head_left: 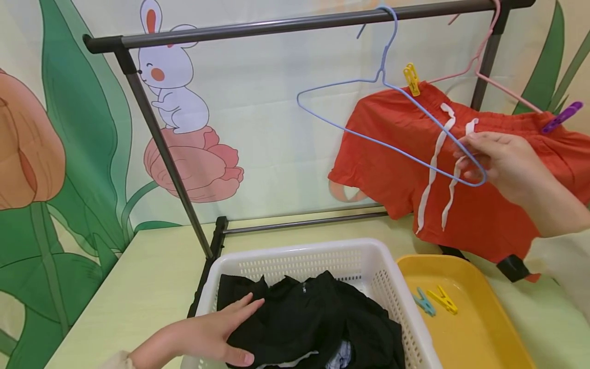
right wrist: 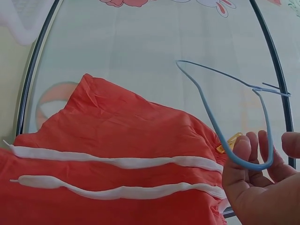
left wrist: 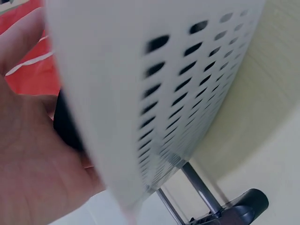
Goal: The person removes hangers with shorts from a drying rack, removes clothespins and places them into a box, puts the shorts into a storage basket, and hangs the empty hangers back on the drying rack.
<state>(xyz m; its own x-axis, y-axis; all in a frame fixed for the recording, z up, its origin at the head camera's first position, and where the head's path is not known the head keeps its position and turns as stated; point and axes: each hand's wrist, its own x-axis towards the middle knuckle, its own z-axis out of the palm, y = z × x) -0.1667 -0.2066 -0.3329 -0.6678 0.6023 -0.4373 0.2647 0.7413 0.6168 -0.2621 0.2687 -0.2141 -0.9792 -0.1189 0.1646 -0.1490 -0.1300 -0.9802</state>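
Observation:
A blue clothes hanger [head_left: 384,69] hangs by its hook from the dark rail. My right hand [head_left: 511,164] is at the hanger's lower right corner; in the right wrist view, its fingers [right wrist: 241,147] curl behind the wire, with the thumb apart. Close behind, red shorts [head_left: 382,148] with white drawstrings hang from a pink hanger [head_left: 484,56], with a yellow clip [head_left: 412,80] and a purple clip [head_left: 562,117] at the waistband. Fingers spread, my left hand [head_left: 207,328] lies over a black garment [head_left: 299,307] at the left side of the white basket [head_left: 299,249].
To the basket's right stands a yellow tray [head_left: 484,333] with a teal clothespin [head_left: 424,302] and a yellow clothespin [head_left: 444,300]. The clothes rack [head_left: 253,31] stands on the table [head_left: 120,287] before a printed backdrop. Some blue-grey cloth [head_left: 340,354] shows under the black garment.

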